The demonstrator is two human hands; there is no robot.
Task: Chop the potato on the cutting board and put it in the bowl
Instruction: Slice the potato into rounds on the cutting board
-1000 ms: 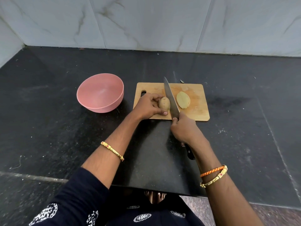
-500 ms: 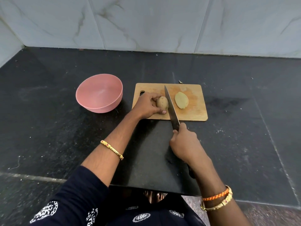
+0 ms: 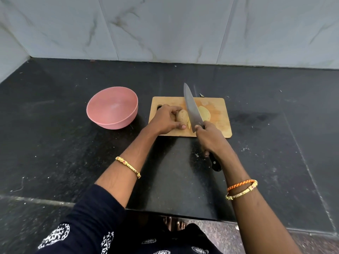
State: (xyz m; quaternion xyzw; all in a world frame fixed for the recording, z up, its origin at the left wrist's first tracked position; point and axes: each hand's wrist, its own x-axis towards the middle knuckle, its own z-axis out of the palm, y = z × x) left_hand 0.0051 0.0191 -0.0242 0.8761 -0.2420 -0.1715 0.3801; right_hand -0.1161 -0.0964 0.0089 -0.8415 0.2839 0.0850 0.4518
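A wooden cutting board (image 3: pixel 220 105) lies on the black counter. My left hand (image 3: pixel 165 119) grips a brown-skinned potato half (image 3: pixel 181 116) on the board's left part. My right hand (image 3: pixel 211 138) grips the black handle of a large knife (image 3: pixel 192 107); its blade stands just right of that half, tip pointing away from me. A thin pale slice (image 3: pixel 189 124) shows at the blade's left foot. The other potato half (image 3: pixel 205 113) lies cut side up right of the blade, partly hidden by it. An empty pink bowl (image 3: pixel 111 107) stands left of the board.
The black stone counter (image 3: pixel 275 143) reaches to a marble wall at the back and left. Its front edge runs just below my forearms, with bare feet visible under it. A small dark scrap (image 3: pixel 201 95) lies behind the board.
The knife had drawn back toward me half a second ago; now it has pushed forward again, blade beside the held half, and a thin slice shows. My left hand keeps its hold.
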